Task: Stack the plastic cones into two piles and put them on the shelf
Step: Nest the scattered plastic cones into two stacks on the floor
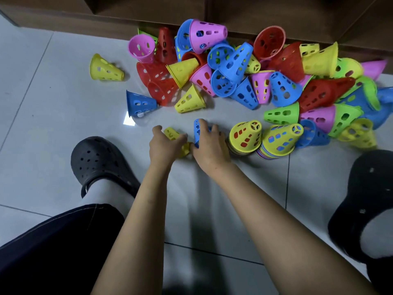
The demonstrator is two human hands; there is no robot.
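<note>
A heap of perforated plastic cones (244, 69) in red, blue, yellow, pink and green lies on the tiled floor against the shelf base. Two upright stacks stand in front of it, one (245, 136) topped by a yellow cone with red showing through, the other (279, 139) by a yellow cone with blue showing through. My left hand (164, 144) grips a yellow cone (171, 133) lying on the floor. Beside it my right hand (209, 143) grips a blue cone (197, 128). The two hands touch.
A brown wooden shelf unit (276, 13) runs along the top. Single yellow (105, 69) and blue (139, 104) cones lie apart at the left. My black clogs sit at the left (100, 160) and right (365, 199) on the grey tiles.
</note>
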